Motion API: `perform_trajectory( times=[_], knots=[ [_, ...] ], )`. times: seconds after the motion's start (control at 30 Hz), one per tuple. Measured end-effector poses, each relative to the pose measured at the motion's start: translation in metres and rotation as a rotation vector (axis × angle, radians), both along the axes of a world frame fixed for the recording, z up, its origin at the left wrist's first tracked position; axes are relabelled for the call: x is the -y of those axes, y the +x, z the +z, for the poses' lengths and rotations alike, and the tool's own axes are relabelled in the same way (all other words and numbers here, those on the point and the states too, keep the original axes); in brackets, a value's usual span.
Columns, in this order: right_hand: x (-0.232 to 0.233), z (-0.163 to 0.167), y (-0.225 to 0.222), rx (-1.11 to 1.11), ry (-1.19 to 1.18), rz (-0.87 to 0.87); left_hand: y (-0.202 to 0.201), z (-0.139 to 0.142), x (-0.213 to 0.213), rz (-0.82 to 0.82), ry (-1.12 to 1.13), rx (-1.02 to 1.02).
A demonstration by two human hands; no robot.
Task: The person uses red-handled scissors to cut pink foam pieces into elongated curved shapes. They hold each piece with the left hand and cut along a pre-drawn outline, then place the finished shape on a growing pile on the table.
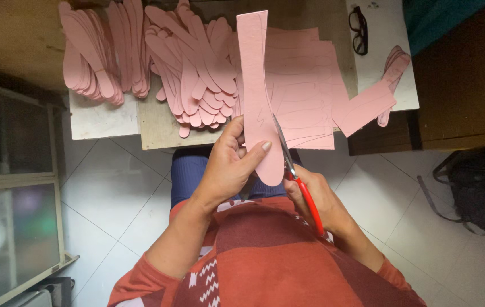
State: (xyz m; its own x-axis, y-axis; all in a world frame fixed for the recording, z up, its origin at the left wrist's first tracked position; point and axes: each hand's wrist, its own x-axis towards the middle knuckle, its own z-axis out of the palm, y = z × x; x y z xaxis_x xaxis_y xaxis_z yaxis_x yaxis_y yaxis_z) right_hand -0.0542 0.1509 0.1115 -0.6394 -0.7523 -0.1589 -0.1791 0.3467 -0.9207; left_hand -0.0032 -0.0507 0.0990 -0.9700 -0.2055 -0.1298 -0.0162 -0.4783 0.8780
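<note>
While the left hand [228,167] keeps its grip clamped on a long pink strip [256,85] held upright above the lap, the right hand [316,199] is closed round red-handled scissors [293,170], blades at the strip's right edge. Cut pink pieces [191,74] pile on the surface [103,119] beyond, near black glasses [359,29].

glasses [359,30] | cut pink soles [188,74] | dark bag [478,187]

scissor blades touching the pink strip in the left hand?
Touching. The head view shows the scissors in the right hand with blades against the right edge of the pink strip, which the left hand pinches.
</note>
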Motion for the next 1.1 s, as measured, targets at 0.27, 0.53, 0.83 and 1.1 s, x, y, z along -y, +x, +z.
perform_trajectory(
  times=[0.27,0.53,0.83,1.1],
  knots=[
    [-0.003,-0.011,0.01,0.093,0.044,-0.09,-0.001,-0.005,-0.001,-0.009,0.027,-0.035],
    [-0.008,-0.016,0.003,0.094,0.101,-0.029,-0.007,-0.001,0.007,0.146,-0.135,-0.038],
    [0.0,-0.007,-0.006,-0.025,0.034,0.084,-0.001,0.002,-0.013,0.077,-0.031,-0.028],
    [0.006,0.0,-0.002,-0.041,-0.047,0.069,0.003,0.004,-0.014,0.064,0.005,-0.042]
  ],
)
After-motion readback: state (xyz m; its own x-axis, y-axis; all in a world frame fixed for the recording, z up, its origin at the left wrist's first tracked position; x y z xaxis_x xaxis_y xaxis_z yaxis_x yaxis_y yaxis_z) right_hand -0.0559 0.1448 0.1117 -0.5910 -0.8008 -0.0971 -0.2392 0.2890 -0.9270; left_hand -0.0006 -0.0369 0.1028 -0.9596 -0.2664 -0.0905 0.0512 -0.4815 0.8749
